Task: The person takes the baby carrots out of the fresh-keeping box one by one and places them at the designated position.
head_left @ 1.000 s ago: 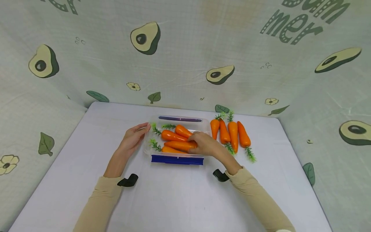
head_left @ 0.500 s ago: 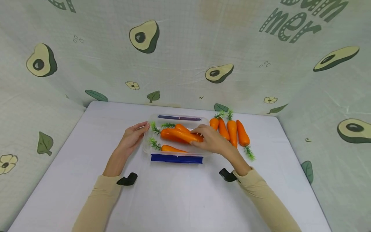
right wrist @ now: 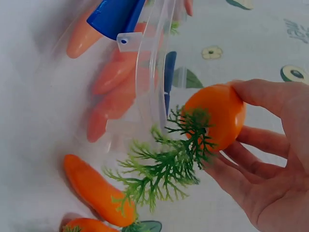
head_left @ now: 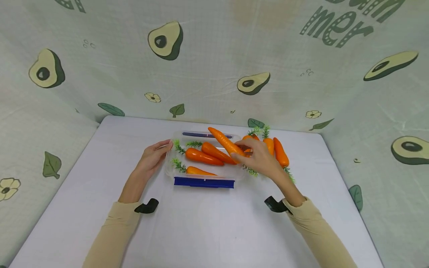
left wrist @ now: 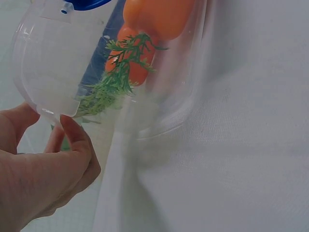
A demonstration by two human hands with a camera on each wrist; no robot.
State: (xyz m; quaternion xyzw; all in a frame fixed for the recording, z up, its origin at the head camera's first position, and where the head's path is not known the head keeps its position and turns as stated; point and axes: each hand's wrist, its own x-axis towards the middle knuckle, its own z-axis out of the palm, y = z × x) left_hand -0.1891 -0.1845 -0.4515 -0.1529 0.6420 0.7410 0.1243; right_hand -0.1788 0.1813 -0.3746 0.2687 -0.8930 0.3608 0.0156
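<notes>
A clear plastic box (head_left: 231, 171) with blue latches (head_left: 203, 182) stands at mid-table. Inside lie three toy carrots: a front one (head_left: 200, 171), a middle one (head_left: 203, 157) and one behind (head_left: 218, 153), their green tops mostly to the left. My left hand (head_left: 151, 160) pinches the box's left rim between thumb and fingers, as the left wrist view shows. Over the box's right end, my right hand (head_left: 259, 155) holds another carrot (head_left: 223, 140) by its thick end, tip tilted up and to the left. Its leafy top (right wrist: 169, 159) hangs free in the right wrist view.
Several more carrots lie on the white table (head_left: 201, 227) just right of the box, including one at the outer right (head_left: 280, 152); my right hand partly hides the others. Behind the table hangs a cloth (head_left: 207, 63) printed with avocados.
My right hand has lifted a carrot out from among those in the box and moved it up and right, turning its tip upward. My left hand has stayed at the box's left rim.
</notes>
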